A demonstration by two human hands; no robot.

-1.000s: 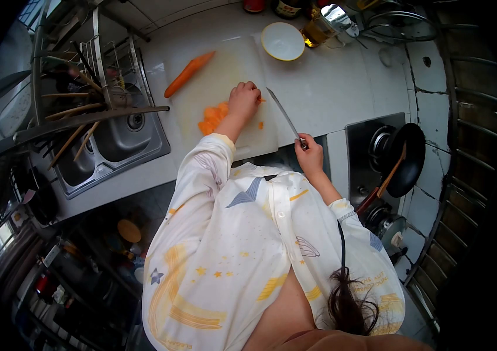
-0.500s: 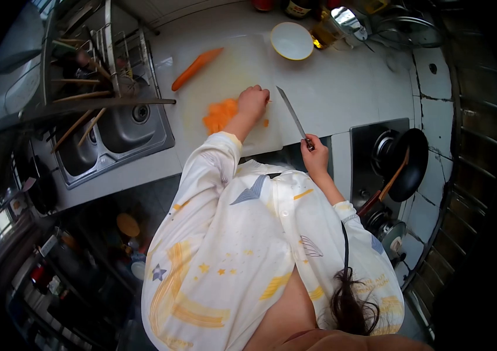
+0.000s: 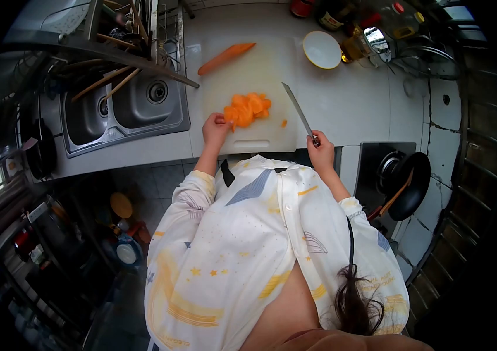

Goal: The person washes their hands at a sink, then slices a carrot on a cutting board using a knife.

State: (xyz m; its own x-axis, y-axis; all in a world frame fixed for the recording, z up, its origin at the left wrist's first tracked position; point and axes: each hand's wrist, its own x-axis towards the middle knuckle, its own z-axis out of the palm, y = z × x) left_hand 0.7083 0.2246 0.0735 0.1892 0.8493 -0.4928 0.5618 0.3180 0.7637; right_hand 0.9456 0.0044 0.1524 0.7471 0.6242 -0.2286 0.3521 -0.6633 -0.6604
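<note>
My right hand grips a kitchen knife by its handle, at the front edge of the counter. The blade points away from me and to the left, over the right side of a pale cutting board. My left hand is at the left edge of a heap of orange carrot slices. Its fingers are curled in, their tips against the nearest slices; whatever may be pinched there is hidden. A longer carrot piece lies at the board's far left. One small carrot bit sits apart, right of the heap.
Left of the board is a double steel sink, with a metal rack reaching over it. A white bowl stands at the back right, near bottles. On the right, a black wok rests by the stove.
My left hand has moved from over the heap's right side to its left edge, uncovering the slices. The knife stays in my right hand. The whole view has shifted a little.
</note>
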